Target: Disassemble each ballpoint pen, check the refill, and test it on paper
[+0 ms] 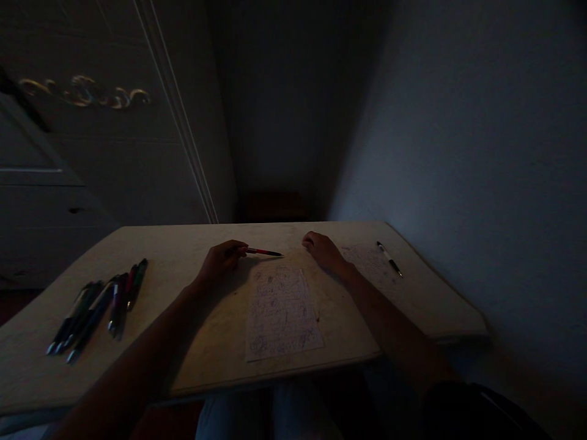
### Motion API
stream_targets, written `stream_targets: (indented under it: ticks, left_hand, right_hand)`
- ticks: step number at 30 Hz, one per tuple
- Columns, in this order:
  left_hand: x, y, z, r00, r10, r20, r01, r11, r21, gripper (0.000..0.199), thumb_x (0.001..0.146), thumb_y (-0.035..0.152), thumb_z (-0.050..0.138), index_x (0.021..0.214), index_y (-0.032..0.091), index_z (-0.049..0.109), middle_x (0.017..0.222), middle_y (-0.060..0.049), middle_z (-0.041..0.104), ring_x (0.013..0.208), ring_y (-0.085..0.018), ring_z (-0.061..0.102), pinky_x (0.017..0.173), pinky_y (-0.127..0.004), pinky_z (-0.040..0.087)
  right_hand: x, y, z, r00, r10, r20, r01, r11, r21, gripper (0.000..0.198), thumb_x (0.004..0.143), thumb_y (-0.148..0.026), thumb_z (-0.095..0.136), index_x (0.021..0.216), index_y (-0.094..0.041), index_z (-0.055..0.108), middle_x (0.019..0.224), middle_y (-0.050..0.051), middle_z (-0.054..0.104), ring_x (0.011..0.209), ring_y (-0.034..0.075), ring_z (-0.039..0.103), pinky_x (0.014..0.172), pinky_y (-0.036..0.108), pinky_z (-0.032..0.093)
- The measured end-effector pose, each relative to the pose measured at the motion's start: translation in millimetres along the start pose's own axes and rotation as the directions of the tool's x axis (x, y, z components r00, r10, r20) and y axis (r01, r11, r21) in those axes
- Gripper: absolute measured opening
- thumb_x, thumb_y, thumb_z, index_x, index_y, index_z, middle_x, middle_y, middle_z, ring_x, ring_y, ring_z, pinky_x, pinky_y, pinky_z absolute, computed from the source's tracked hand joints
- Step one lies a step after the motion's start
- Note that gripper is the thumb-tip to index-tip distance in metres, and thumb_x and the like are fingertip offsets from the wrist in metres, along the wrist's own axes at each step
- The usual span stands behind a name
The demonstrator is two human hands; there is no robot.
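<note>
In the head view my left hand [222,259] is closed around one end of a red pen [266,252]. Its dark tip points right, just above the table surface. My right hand [320,249] rests on the table to the right of that tip, fingers curled into a loose fist; whether anything is inside them is hidden. A sheet of paper [280,318] covered in handwriting lies between my forearms, below the pen. Under and beside my right forearm is a second written sheet [373,266], partly covered.
Several pens [92,308] lie in a group on the left of the pale table [206,360]. A white and black pen [389,260] lies at the right. A wall [481,183] borders the table's right side; a cabinet [114,171] stands behind at left. The light is dim.
</note>
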State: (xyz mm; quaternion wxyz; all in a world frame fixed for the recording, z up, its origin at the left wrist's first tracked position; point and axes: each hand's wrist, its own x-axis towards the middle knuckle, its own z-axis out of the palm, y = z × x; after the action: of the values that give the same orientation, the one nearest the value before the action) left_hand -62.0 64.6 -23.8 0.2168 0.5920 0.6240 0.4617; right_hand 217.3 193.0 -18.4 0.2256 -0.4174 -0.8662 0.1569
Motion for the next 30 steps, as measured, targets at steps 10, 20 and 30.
stream_targets:
  ticks: [10,20,30]
  left_hand:
    - [0.6,1.4,-0.6,1.000,-0.024,-0.020,0.024,0.999,-0.025,0.052,0.076,0.060,0.065,0.096,0.013,0.070,0.072,-0.006,0.069,0.050,-0.012,0.053,0.046,-0.023,0.040]
    - [0.7,1.3,-0.7,1.000,0.007,0.003,-0.007,0.999,-0.040,0.047,0.078,0.057,0.065,0.095,0.013,0.070,0.071,-0.006,0.069,0.050,-0.012,0.053,0.046,-0.023,0.040]
    - [-1.1,8.1,1.1,1.000,-0.017,-0.008,0.017,0.999,-0.033,0.044,0.074,0.053,0.067,0.092,0.013,0.073,0.071,-0.007,0.070,0.052,-0.014,0.054,0.048,-0.024,0.041]
  right_hand:
    - [-2.2,-1.3,-6.3,0.999,-0.043,0.017,0.043,0.998,-0.050,0.018,0.090,-0.015,0.056,0.092,-0.014,0.074,0.092,0.010,0.074,0.084,0.018,0.066,0.078,0.027,0.044]
    - [0.8,11.5,-4.5,0.999,-0.034,-0.013,0.035,0.995,0.095,0.017,0.082,-0.013,0.064,0.089,-0.018,0.079,0.095,0.008,0.078,0.091,0.021,0.072,0.087,0.030,0.050]
    - [4.0,13.9,-12.2,0.994,0.024,-0.109,-0.006,0.987,0.160,0.014,0.082,-0.014,0.066,0.084,-0.020,0.078,0.091,0.006,0.077,0.089,0.022,0.071,0.086,0.035,0.051]
